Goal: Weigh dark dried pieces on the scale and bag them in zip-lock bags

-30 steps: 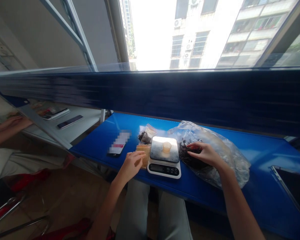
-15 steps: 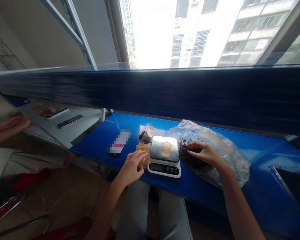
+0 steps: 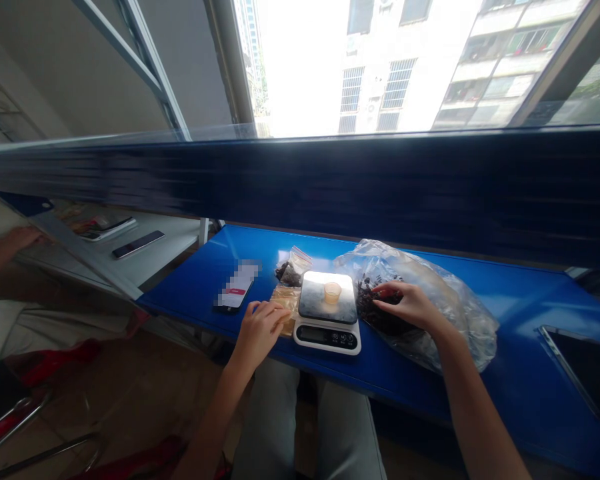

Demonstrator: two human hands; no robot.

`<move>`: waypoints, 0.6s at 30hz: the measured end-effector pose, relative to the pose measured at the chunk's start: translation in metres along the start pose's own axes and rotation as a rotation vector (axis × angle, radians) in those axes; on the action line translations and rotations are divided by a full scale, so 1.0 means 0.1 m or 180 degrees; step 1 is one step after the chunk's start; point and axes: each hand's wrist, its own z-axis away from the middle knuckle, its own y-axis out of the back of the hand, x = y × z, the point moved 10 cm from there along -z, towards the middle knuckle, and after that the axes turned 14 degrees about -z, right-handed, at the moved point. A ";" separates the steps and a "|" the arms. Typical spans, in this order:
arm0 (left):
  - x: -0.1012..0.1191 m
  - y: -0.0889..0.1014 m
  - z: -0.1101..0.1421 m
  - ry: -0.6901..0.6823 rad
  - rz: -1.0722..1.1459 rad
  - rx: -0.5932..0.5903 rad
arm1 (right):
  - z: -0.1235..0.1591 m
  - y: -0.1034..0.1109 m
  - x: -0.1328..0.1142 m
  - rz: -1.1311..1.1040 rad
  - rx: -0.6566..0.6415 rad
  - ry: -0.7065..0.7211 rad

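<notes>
"What does the head view show of the right hand?"

"The right hand (image 3: 407, 305) reaches into the mouth of the clear plastic bag (image 3: 447, 303), over the dark dried pieces (image 3: 367, 307). Thumb and forefinger look parted, with a gap between their tips; I can't tell whether the other fingers touch anything."

"And the left hand?"

"The left hand (image 3: 261, 331) is at the yellowish packet (image 3: 286, 328), just left of the kitchen scale (image 3: 327, 339). Its fingers are bent and lie close together, but whether they pinch the packet or only rest on it, I can't tell."

"Where's the cup?"

"The small cup (image 3: 333, 293) stands upright on the scale's plate, apart from both hands. A small zip bag (image 3: 293, 272) with dark contents lies behind the packet, and a phone (image 3: 236, 293) lies to the left on the blue table (image 3: 193, 283)."

"So which step is this?"

"I'd judge it to be picking out dark pieces, with the scale close by."

"What does the next move call for?"

"Probably a light closing of thumb and forefinger on a few pieces, without dragging the bag against the scale"
</notes>
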 end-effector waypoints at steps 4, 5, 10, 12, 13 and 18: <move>-0.02 0.11 0.03 -0.0105 -0.0048 0.0204 | 0.00 0.00 -0.01 -0.0019 -0.0018 -0.0006; -0.03 0.11 0.04 -0.0118 -0.0053 0.0196 | 0.00 -0.01 -0.01 -0.0023 -0.0025 -0.0004; -0.06 0.04 0.09 -0.0094 -0.0089 0.0079 | 0.00 -0.01 -0.03 -0.0004 -0.0044 0.0005; -0.07 0.01 0.10 -0.0075 -0.0053 0.0030 | 0.00 -0.01 -0.04 -0.0008 -0.0043 0.0015; -0.07 0.01 0.11 -0.0071 -0.0028 -0.0008 | 0.01 -0.01 -0.05 -0.0022 -0.0042 0.0021; -0.09 -0.01 0.15 0.0013 0.0031 -0.0251 | 0.01 -0.01 -0.05 -0.0012 -0.0044 0.0026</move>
